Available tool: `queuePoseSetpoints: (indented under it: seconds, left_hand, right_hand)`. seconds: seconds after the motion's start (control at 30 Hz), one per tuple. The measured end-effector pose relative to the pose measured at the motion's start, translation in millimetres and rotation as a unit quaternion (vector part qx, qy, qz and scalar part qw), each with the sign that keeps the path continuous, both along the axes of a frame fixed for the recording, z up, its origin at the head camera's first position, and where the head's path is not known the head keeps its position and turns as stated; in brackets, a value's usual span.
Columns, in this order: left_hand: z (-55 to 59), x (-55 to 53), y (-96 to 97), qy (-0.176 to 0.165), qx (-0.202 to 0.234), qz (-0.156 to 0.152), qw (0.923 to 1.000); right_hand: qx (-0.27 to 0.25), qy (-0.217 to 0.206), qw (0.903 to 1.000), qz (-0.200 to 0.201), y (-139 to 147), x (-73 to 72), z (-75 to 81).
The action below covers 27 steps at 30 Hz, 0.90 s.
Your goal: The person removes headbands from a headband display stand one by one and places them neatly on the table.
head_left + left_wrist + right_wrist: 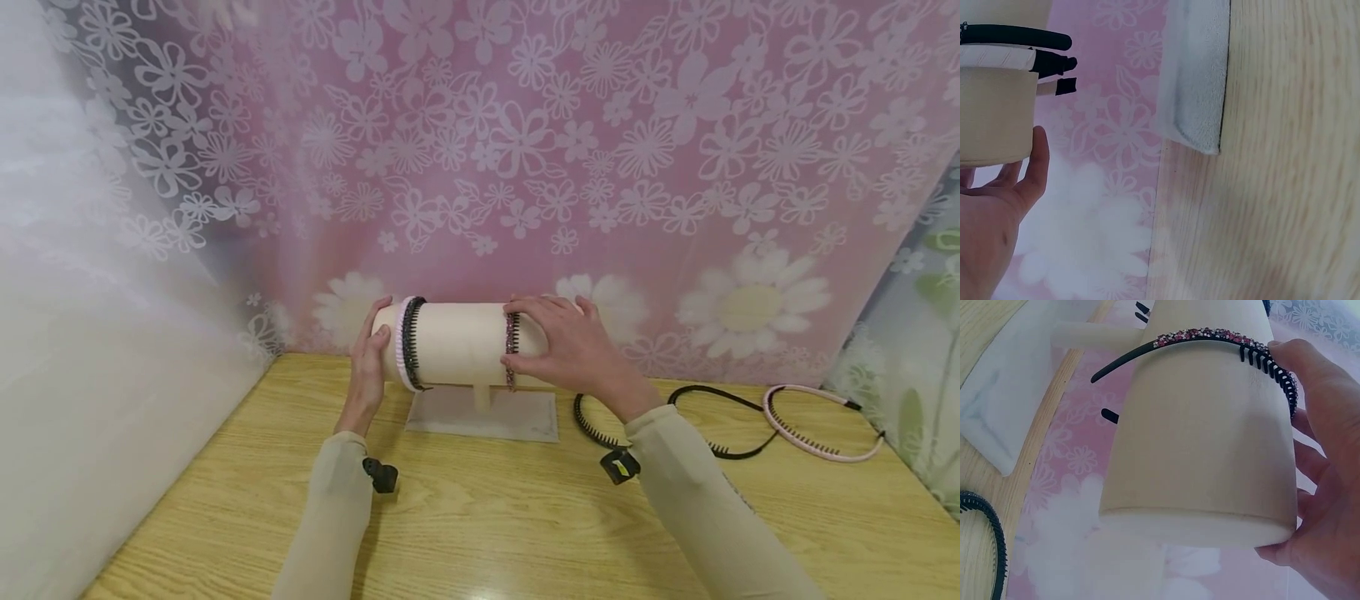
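A cream cylindrical headband stand (461, 343) lies level on a short post above a white base (517, 418). My left hand (364, 367) grips its left end, thumb in front and fingers behind. Close to that hand, a pale pink headband (401, 346) and a black toothed headband (410, 337) sit side by side round the cylinder. Toward the right end, my right hand (573, 343) pinches a black toothed headband with pink and silver stones (1210, 334) between thumb and fingers. This headband arches over the cylinder, its black tips sticking out past the surface.
On the wooden table (480, 517) at right lie a black toothed headband (587, 423), another black headband (708, 390) and a pale pink one (806, 446). A pink floral curtain (480, 167) hangs close behind the stand. A white sheet (112, 333) borders the left side.
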<state>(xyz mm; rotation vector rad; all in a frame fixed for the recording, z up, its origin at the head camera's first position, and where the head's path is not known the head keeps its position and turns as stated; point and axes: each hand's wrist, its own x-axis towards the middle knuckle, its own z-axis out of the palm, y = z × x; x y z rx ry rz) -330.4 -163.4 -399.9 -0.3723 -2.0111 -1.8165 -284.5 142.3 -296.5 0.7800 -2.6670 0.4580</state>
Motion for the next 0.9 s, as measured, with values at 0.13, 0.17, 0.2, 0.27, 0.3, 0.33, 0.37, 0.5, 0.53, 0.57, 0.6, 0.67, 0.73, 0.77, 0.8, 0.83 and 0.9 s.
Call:
queuePoseSetpoints:
  seconds: [0.13, 0.17, 0.2, 0.27, 0.3, 0.33, 0.37, 0.5, 0.53, 0.57, 0.6, 0.67, 0.73, 0.77, 0.8, 0.83, 0.9]
  left_hand:
    - [0.1, -0.6, -0.8, -0.002, 0.001, 0.000, 1.0000]
    - [0.3, -0.7, -0.7, -0.003, 0.000, 0.000, 1.0000]
    - [0.4, -1.0, -0.6, -0.004, -0.001, 0.000, 1.0000]
    - [0.8, -1.0, -0.1, -0.006, -0.001, -0.001, 1.0000]
    - [0.7, -1.0, 0.1, -0.006, 0.000, -0.001, 1.0000]
    - [0.5, -0.9, 0.2, -0.005, 0.001, -0.002, 1.0000]
    - [0.2, -0.8, 0.0, -0.005, 0.002, -0.001, 1.0000]
    - [-0.2, -0.5, 0.0, -0.006, 0.005, 0.000, 1.0000]
    - [-0.1, -0.4, 0.1, -0.007, 0.004, 0.000, 1.0000]
    - [0.0, -0.3, 0.2, -0.007, 0.005, 0.000, 1.0000]
    - [0.0, -0.2, 0.4, -0.007, 0.005, 0.001, 1.0000]
    - [0.0, 0.0, 0.5, -0.007, 0.005, 0.001, 1.0000]
    - [-0.3, 0.2, 0.5, -0.007, 0.005, 0.001, 1.0000]
    - [-0.6, 0.3, 0.4, -0.008, 0.005, 0.001, 1.0000]
    - [-0.7, 0.3, 0.3, -0.010, 0.005, 0.002, 0.9999]
    - [-0.8, 0.3, 0.2, -0.010, 0.005, 0.002, 0.9999]
    - [-0.9, 0.2, -0.1, -0.011, 0.005, 0.001, 0.9999]
  right_hand:
    - [-0.008, -0.011, 0.9999, -0.001, 3, -0.1, -0.9]
    - [-0.010, -0.010, 0.9999, -0.001, 4, 0.0, -1.2]
    - [-0.011, -0.010, 0.9999, -0.001, 5, 0.1, -1.4]
    - [-0.014, -0.011, 0.9998, 0.000, 7, 0.4, -1.8]
    - [-0.015, -0.012, 0.9998, 0.001, 8, 0.7, -2.1]
    - [-0.017, -0.012, 0.9998, 0.002, 9, 0.9, -2.5]
    - [-0.019, -0.013, 0.9997, 0.004, 10, 0.8, -3.0]
    - [-0.031, -0.009, 0.9994, 0.011, 13, 1.1, -4.2]
    - [-0.035, -0.008, 0.9993, 0.013, 14, 1.3, -4.2]
    - [-0.038, -0.007, 0.9992, 0.015, 15, 1.2, -4.3]
    - [-0.040, -0.006, 0.9991, 0.017, 16, 1.6, -4.3]
    - [-0.043, -0.007, 0.9988, 0.020, 17, 1.9, -4.3]
    - [-0.045, -0.009, 0.9987, 0.021, 19, 2.1, -4.6]
    - [-0.046, -0.009, 0.9987, 0.021, 19, 2.1, -4.9]
    - [-0.046, -0.010, 0.9987, 0.021, 20, 2.3, -4.9]
    - [-0.047, -0.011, 0.9986, 0.021, 21, 2.2, -5.0]
    - [-0.047, -0.011, 0.9986, 0.020, 22, 2.2, -5.4]
